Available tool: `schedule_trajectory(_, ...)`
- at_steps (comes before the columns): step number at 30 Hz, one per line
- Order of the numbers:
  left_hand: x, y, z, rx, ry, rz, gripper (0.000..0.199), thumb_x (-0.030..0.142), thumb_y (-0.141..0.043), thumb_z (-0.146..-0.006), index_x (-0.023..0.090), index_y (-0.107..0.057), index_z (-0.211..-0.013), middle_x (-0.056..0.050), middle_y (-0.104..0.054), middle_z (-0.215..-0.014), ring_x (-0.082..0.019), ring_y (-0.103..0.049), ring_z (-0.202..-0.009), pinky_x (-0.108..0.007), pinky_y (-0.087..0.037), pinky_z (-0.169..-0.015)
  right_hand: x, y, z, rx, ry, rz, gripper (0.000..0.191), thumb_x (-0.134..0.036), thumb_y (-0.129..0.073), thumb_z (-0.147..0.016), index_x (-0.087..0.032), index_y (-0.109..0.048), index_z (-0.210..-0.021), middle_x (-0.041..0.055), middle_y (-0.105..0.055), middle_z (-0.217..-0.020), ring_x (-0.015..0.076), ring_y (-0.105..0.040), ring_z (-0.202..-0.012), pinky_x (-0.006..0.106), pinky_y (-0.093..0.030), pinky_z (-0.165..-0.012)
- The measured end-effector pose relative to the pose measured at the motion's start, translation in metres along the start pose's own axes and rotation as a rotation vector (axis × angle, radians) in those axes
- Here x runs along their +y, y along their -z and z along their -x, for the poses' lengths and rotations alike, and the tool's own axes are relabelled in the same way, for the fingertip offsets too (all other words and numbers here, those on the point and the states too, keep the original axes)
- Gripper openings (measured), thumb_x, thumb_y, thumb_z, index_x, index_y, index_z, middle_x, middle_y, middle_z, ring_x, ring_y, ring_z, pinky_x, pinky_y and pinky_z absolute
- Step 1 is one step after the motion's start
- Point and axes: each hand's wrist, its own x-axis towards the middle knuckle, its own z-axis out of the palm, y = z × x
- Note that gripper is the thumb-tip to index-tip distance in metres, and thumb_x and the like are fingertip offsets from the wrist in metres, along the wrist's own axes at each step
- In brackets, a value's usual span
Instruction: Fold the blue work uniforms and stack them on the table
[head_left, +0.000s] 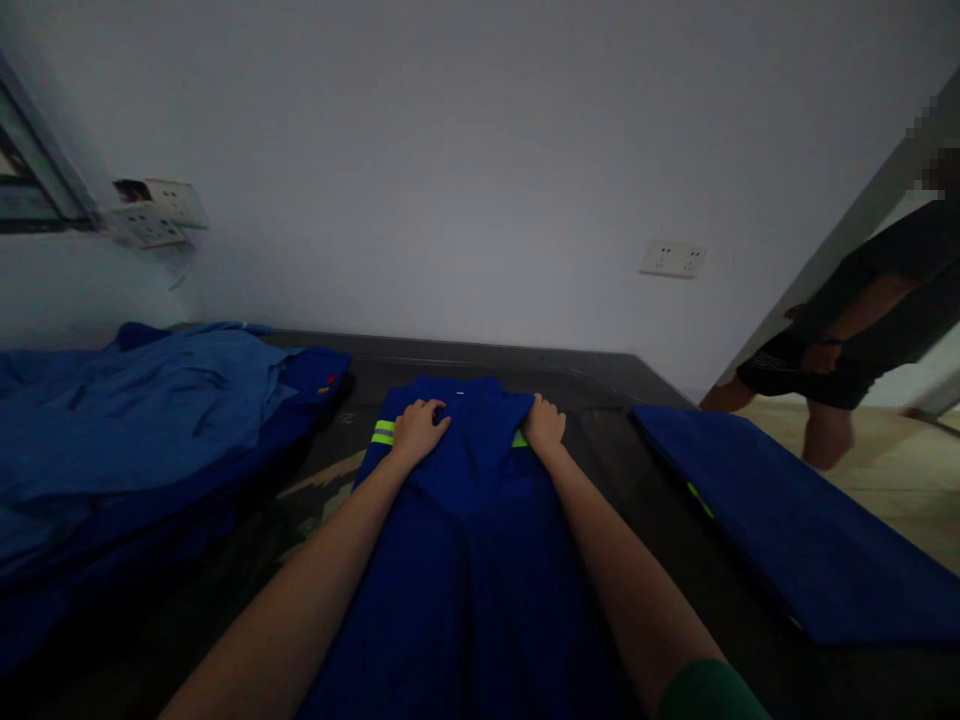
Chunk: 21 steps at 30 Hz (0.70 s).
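A pair of blue work trousers (469, 500) lies lengthwise on the dark table, waist end away from me. Yellow-green reflective bands show at its left and right sides near the top. My left hand (420, 430) rests on the upper left part of the cloth, thumb and fingers apart. At the upper right edge, my right hand (545, 422) has its fingers curled round the fabric. Its fingertips are partly hidden by the cloth.
Crumpled blue garments (150, 410) are heaped at the left. A folded blue garment (795, 520) lies on the right of the table (600, 385). Behind is a wall with a socket (673, 258). A person (862, 310) in dark clothes stands beyond the table at right.
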Motion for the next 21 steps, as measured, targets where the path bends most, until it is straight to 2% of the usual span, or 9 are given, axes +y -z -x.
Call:
schedule_trajectory(3,0.000,0.000,-0.004,-0.012,0.005,0.004,0.032,0.039,-0.055,-0.087,0.021,-0.060,-0.112,-0.008,-0.061,-0.108,-0.026,-0.056,-0.106,-0.036,-0.043,-0.087,0.003,-0.004,-0.002,-0.008,0.005,-0.005,0.033,-0.016,-0.033,-0.093,-0.015,-0.057,-0.115,0.0189,-0.064,-0.115,0.0291,-0.059,-0.110,0.043,-0.039,-0.088)
schedule_trajectory(6,-0.001,-0.003,-0.008,-0.009,-0.006,0.073,0.020,0.030,-0.055,-0.086,0.020,-0.058,-0.103,-0.006,-0.062,-0.103,-0.024,-0.058,-0.101,-0.035,-0.043,-0.086,0.006,-0.004,-0.004,-0.009,0.021,-0.021,0.028,-0.019,-0.038,-0.092,-0.016,-0.059,-0.110,0.0168,-0.065,-0.114,0.0284,-0.059,-0.108,0.041,-0.038,-0.088)
schedule_trajectory(9,-0.002,-0.003,-0.012,0.033,0.002,0.261,0.012,0.025,-0.050,-0.087,0.019,-0.054,-0.097,-0.003,-0.061,-0.091,-0.018,-0.059,-0.088,-0.029,-0.044,-0.080,0.011,-0.004,-0.007,-0.007,0.013,-0.060,0.023,-0.023,-0.041,-0.092,-0.018,-0.060,-0.105,0.0130,-0.067,-0.109,0.0268,-0.061,-0.105,0.039,-0.039,-0.086)
schedule_trajectory(11,-0.001,0.000,-0.014,0.082,0.077,0.451,0.012,0.021,-0.048,-0.086,0.018,-0.052,-0.097,0.000,-0.058,-0.080,-0.015,-0.058,-0.076,-0.025,-0.044,-0.072,0.015,-0.004,-0.009,0.006,-0.012,-0.114,0.020,-0.028,-0.044,-0.092,-0.020,-0.060,-0.100,0.0102,-0.069,-0.103,0.0260,-0.062,-0.102,0.038,-0.039,-0.085)
schedule_trajectory(15,0.000,0.011,-0.016,0.131,0.255,0.730,0.039,0.013,-0.050,-0.077,0.017,-0.048,-0.116,0.005,-0.052,-0.067,-0.010,-0.048,-0.051,-0.019,-0.040,-0.054,0.023,-0.006,-0.013,0.053,-0.081,-0.224,0.016,-0.031,-0.048,-0.089,-0.021,-0.060,-0.091,0.0081,-0.069,-0.096,0.0256,-0.063,-0.098,0.037,-0.039,-0.083)
schedule_trajectory(18,-0.003,0.019,-0.016,0.202,0.264,0.739,0.055,0.013,-0.051,-0.072,0.019,-0.048,-0.127,0.004,-0.053,-0.067,-0.010,-0.046,-0.048,-0.019,-0.037,-0.049,0.025,-0.008,-0.015,0.067,-0.099,-0.271,0.013,-0.028,-0.050,-0.086,-0.021,-0.059,-0.092,0.0073,-0.069,-0.095,0.0245,-0.063,-0.095,0.036,-0.039,-0.083)
schedule_trajectory(21,-0.006,0.026,-0.016,0.206,0.257,0.693,0.055,0.013,-0.051,-0.071,0.019,-0.054,-0.126,0.001,-0.058,-0.073,-0.011,-0.049,-0.052,-0.020,-0.040,-0.051,0.025,-0.009,-0.014,0.096,-0.071,-0.273,0.017,-0.026,-0.052,-0.085,-0.021,-0.057,-0.101,0.0079,-0.067,-0.101,0.0250,-0.061,-0.098,0.038,-0.040,-0.085)
